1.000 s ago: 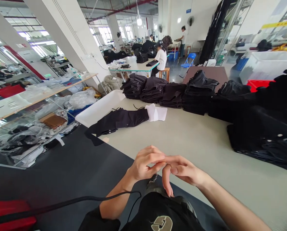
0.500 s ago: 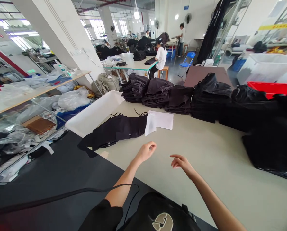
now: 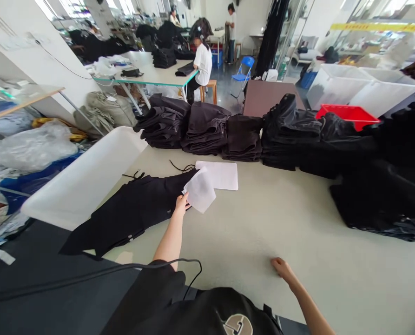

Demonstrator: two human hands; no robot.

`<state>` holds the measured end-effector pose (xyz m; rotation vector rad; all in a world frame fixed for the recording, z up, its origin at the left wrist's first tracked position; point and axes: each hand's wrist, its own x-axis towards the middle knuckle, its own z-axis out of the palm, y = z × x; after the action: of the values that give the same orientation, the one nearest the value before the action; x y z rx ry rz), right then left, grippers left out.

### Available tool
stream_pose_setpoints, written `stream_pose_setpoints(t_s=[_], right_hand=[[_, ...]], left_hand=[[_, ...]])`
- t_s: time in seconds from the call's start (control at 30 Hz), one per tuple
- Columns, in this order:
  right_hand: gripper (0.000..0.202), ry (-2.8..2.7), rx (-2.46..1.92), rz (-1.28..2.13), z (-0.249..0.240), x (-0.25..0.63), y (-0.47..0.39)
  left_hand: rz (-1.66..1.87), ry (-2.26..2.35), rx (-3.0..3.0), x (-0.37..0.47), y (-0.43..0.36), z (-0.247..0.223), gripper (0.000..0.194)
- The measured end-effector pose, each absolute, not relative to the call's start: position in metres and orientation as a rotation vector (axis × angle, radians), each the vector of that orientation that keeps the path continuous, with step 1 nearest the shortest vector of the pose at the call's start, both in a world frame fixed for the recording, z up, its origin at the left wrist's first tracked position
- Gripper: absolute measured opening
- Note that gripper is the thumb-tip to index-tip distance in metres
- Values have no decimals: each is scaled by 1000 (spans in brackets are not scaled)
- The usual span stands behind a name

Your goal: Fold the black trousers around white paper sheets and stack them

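Observation:
My left hand pinches the near left corner of a thin white sheet, which is lifted and tilted above the table. Beneath and behind it lies a flat white stack of sheets. Just left of that hand, a black garment with drawstrings and a small light mark is spread over the table, its left end reaching past the edge. My right hand rests low on the tabletop with curled fingers, nothing visible in them and apart from any garment.
Folded black garments stand in piles along the far side, and a larger black heap lies at the right. A white tub borders the table's left side. A black cable crosses before me. Farther back, a person sits at another table.
My left hand has reached forward and left and taken hold of the white sheet, lifting it. My right hand has come down and back onto the table, its fingers curling. The view has shifted.

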<state>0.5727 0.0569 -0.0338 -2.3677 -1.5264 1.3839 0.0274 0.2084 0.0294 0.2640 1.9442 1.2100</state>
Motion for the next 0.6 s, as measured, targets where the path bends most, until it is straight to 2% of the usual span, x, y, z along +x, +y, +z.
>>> stream_pose_setpoints(t_s=[0.17,0.3,0.43,0.6], right_hand=[[19,-1577,-2523,1326,-42,565,66],[21,-1676,-2516,1250,-48,568,65],[21,-1709,-2492,1253,-46,569,63],[23,-1691,-2512,1304,-37,566,68]], left_hand=[[1342,1952,282,23,263,20,23],[1409,2017,389,10,273,26,20],[1522,2088,604,-4,259,51,25],[1733,1918,775,-1,245,90,29]])
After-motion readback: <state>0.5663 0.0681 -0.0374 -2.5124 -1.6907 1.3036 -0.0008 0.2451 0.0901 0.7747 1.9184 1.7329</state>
